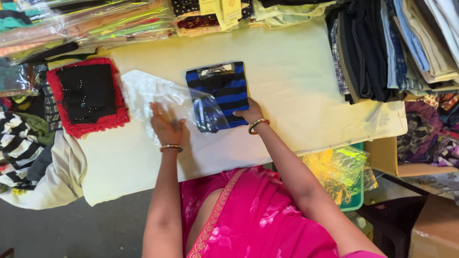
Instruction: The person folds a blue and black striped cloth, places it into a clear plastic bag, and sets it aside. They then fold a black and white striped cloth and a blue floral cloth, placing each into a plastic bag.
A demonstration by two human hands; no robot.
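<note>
A folded blue-and-black striped garment lies on the cream cloth-covered table, its near end inside the mouth of a clear plastic bag. My right hand grips the garment's near right corner. My left hand presses flat on the plastic bag, fingers spread and blurred. Both wrists wear gold bangles.
A black garment on red lace trim lies left of the bag. Packaged clothes line the back left, stacked folded fabrics the back right. A green basket with yellow plastic and cardboard boxes sit at my right.
</note>
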